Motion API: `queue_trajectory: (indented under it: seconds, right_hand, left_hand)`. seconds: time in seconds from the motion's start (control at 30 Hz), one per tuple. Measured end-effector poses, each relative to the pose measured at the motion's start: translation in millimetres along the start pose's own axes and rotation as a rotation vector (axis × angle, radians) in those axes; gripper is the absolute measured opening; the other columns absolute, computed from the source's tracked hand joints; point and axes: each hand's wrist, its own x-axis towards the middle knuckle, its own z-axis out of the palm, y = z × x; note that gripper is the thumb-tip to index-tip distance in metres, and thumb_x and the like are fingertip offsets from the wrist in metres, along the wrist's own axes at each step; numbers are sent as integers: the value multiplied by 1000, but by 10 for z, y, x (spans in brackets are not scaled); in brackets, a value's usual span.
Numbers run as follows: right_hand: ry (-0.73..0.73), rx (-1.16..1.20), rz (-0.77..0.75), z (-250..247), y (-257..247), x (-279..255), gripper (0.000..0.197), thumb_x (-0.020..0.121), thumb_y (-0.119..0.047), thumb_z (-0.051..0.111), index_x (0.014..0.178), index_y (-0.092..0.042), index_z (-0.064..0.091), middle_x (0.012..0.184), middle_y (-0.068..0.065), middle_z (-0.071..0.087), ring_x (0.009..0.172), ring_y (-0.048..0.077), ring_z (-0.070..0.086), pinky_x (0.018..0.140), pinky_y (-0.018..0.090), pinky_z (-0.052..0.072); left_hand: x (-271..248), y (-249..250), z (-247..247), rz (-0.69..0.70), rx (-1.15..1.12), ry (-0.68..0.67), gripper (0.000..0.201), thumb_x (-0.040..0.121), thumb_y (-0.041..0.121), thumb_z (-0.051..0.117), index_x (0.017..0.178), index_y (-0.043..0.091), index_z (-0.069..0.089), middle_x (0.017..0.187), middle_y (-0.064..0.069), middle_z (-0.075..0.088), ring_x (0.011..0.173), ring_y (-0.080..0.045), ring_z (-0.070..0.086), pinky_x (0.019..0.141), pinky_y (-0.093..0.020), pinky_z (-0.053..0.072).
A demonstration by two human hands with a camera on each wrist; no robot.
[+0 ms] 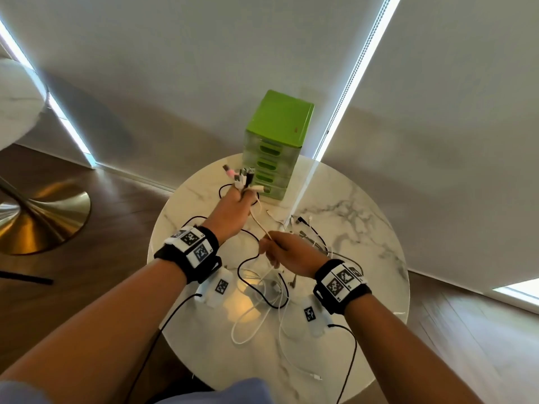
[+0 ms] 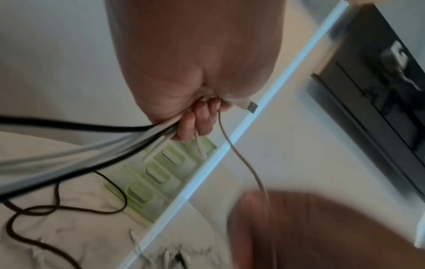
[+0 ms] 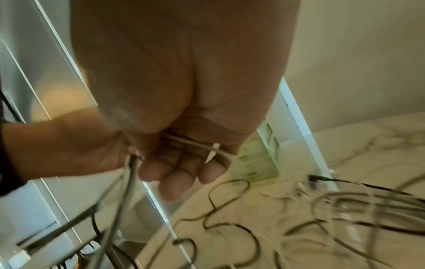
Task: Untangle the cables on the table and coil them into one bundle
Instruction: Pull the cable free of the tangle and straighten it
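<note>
Your left hand (image 1: 234, 204) grips the gathered plug ends above the round marble surface (image 1: 364, 228); your right hand (image 1: 284, 252) pinches one thin white cable (image 1: 259, 224). These limp, light cords (slippery too) handle best near the plugs.

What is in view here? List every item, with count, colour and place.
Cables: several, black and white, count unclear, tangled across the table's near half.
Plug ends: a cluster, white, black, one pink, gathered above the left fist.
White cable: one, stretched between the two hands.
Drawer unit: one, green, far edge of the table.
Table: one, round, white marble.
Second table: one, marble top, gold base, far left.
Left hand: grips the plug ends.
Right hand: pinches the white cable.
</note>
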Motion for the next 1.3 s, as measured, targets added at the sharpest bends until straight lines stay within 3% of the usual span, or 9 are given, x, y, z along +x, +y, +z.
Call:
queue_trajectory:
  seconds: [0.17,0.4,0.6,0.67,0.73,0.83,0.97,1.1,1.3]
  right_hand:
    - [104,-25,-9,119,440,6,19,107,-32,44,94,-21,54,81,-11,68,82,13,63,83,33,49]
    - [100,-514,340,-55,799,80,30,105,-46,39,106,-34,66,119,-1,50,116,27,44,98,43,38]
    - [130,-354,59,-100,191,413,31,106,-30,47,124,-16,68,109,14,60,106,33,59,96,38,45]
    - [111,-302,-50,-26,-129,526,27,102,-25,54,120,-14,71,112,12,68,104,25,61,95,34,47]
    - [44,-265,-161,145,-386,636,25,97,-22,64,119,-14,72,107,8,71,94,18,62,90,32,50]
    - [-105,-230,-254,492,-637,794,33,91,-25,73,122,-15,71,103,2,72,88,14,65,86,30,54]
    - [-226,-263,-336,961,-864,1032,33,102,-22,57,132,-11,65,126,6,70,111,20,64,96,18,43]
    - [-299,-281,-316,1391,-968,1285,37,106,-21,49,140,-8,58,117,17,64,109,31,58,84,19,32]
    - [-405,-287,-333,1964,-1180,1599,37,104,-11,47,138,-9,60,125,19,65,120,34,58,106,36,40]
  left_hand:
    - [38,48,-211,82,3,36,9,108,36,44,112,28,45,60,12,44,49,-6,40,57,-32,33]
    - [-14,53,-474,133,-51,161,21,106,36,47,112,16,47,66,10,43,58,-13,40,58,-46,41]
    - [-147,66,-755,196,33,197,46,107,41,46,135,6,42,87,13,51,79,-6,51,92,-49,50]
    - [-214,80,-878,182,36,219,63,104,51,46,142,2,35,98,-2,62,91,-19,62,97,-55,49]
    - [-307,72,-1015,167,53,258,65,104,51,48,144,2,36,107,-13,65,99,-24,65,96,-53,49]
    - [-425,-15,-1261,175,68,334,24,106,36,50,118,16,52,81,11,57,71,0,56,74,-34,46]
    - [-683,-157,-1665,152,79,446,5,105,26,53,102,28,50,85,11,54,76,1,54,78,-29,48]
    - [-935,-408,-1982,119,96,483,13,105,17,54,110,8,62,79,13,53,65,11,54,65,-7,39]
    - [-1285,-808,-2369,0,28,604,45,98,32,63,131,2,57,96,23,70,96,8,64,87,-14,47]
